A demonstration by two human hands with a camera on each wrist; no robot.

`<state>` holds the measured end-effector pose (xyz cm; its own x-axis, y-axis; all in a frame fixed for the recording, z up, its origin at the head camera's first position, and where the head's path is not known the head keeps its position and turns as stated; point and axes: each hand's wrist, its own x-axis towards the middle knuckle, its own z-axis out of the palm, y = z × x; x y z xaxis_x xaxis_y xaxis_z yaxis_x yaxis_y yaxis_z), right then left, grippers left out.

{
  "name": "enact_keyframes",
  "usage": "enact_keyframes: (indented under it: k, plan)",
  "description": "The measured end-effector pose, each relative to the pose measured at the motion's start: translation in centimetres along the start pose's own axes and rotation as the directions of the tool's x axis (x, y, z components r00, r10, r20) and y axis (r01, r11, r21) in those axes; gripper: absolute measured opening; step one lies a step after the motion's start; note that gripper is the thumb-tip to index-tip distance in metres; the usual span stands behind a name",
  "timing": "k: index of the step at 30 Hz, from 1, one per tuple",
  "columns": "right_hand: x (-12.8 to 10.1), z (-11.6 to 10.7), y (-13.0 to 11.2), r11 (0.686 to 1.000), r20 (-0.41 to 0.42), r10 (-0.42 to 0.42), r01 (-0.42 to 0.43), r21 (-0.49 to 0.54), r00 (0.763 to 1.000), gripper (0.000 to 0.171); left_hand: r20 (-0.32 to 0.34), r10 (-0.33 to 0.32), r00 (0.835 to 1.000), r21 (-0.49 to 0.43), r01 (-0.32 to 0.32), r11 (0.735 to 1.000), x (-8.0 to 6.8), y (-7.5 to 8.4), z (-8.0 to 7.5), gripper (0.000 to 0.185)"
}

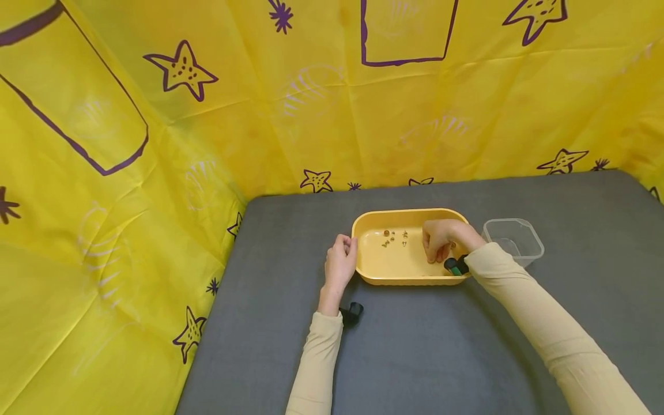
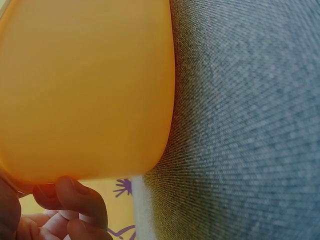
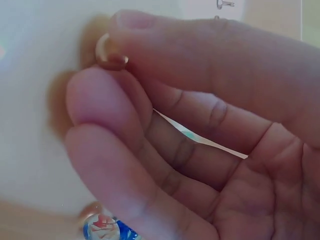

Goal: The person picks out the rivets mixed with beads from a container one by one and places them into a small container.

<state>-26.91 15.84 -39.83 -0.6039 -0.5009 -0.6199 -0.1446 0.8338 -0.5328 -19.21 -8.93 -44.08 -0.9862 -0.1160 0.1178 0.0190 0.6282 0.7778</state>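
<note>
Right hand (image 1: 443,235) pinches a small gold piece (image 3: 110,57) inside the tray (image 1: 396,269). Left hand (image 1: 340,264) touches the tray's left end, grip unclear. Table (image 1: 410,346) spreads before it, a box (image 1: 513,245) just right.

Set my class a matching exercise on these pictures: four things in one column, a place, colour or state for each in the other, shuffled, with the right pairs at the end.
Things
1. Left hand
2. Right hand
3. Clear box
4. Star cloth

Places, colours, states
A. on the table, right of the tray
B. yellow and purple
C. at the tray's left end
D. pinching a small gold piece

Right pairs
1-C
2-D
3-A
4-B
</note>
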Motion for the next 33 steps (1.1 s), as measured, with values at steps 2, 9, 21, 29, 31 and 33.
enact_keyframes:
  k: [2,9,21,29,31,33]
  plan:
    - [-0.1,0.0,0.0,1.000,-0.004,-0.007,0.007,-0.001,1.000,0.003,-0.001,-0.002,1.000,0.002,0.002,1.000,0.0,-0.1,0.0,0.022]
    - [-0.8,-0.2,0.2,0.996,-0.041,-0.047,0.050,0.067,0.998,0.006,-0.004,-0.004,1.000,-0.003,0.004,1.000,0.0,0.0,0.1,0.022]
    - [-2.2,-1.2,0.3,0.995,-0.125,-0.059,0.068,0.073,0.990,0.005,-0.018,-0.001,1.000,0.005,0.001,1.000,0.0,-0.1,0.2,0.022]
    - [-2.9,-1.6,0.3,0.992,-0.160,-0.052,0.070,0.106,0.986,0.011,-0.031,0.005,1.000,-0.002,-0.005,1.000,-0.1,-0.1,0.4,0.021]
    - [-3.2,-1.7,0.2,0.991,-0.168,-0.065,0.084,0.104,0.984,0.012,-0.031,0.003,1.000,-0.005,-0.003,1.000,-0.1,-0.1,0.4,0.021]
    - [-3.5,-1.8,0.1,0.991,-0.176,-0.071,0.089,0.097,0.982,0.013,-0.031,-0.001,1.000,-0.007,0.000,1.000,-0.1,-0.1,0.4,0.021]
